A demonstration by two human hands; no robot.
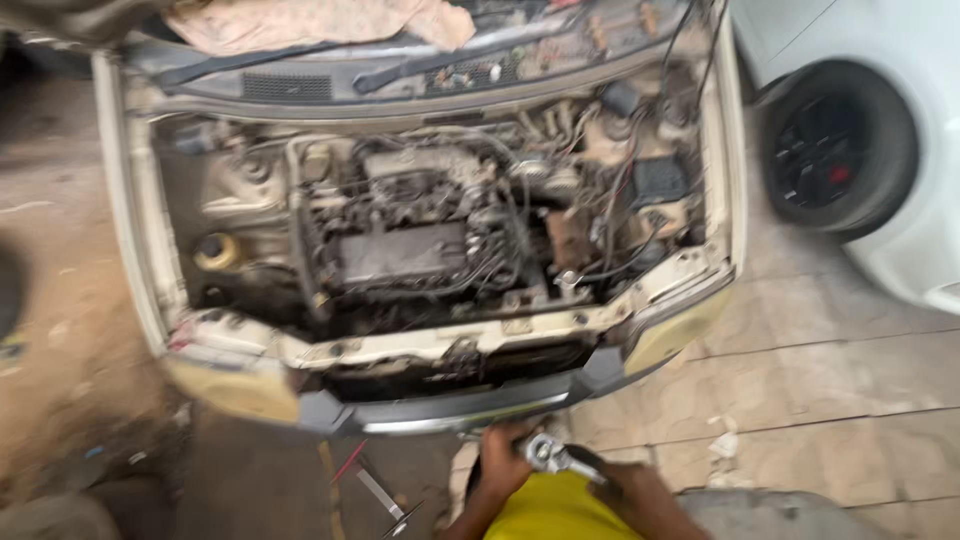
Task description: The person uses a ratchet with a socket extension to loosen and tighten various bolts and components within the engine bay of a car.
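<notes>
Hands meet low in the head view, just in front of the car's front edge. Left hand [503, 462] comes up from the bottom edge with the forearm rising toward the bumper; its fingers are curled around the near end of a metal ratchet wrench [553, 457], closed on it. Right hand [622, 487] lies to the right and slightly lower, fingers wrapped on the wrench handle, so both hands are clamped on the one tool. Motion blur hides the exact finger placement.

Wrench position: between the two hands, its round shiny head toward the left hand, its handle running down and to the right toward the right hand. Long axis is therefore slanted, upper left to lower right, roughly parallel to the bumper line.

Left hand is the nearer of the two to the car. Grey bumper [450, 410] sits directly above the wrench head, near but apart from it. Beyond the bumper, the engine [410, 245] lies in the open bay, well apart from the hands and straight ahead of them.

Second long tool [380, 495] lies on the floor [800, 380] to the left of the left forearm, untouched. White car wheel [835, 150] stands far to the upper right
</notes>
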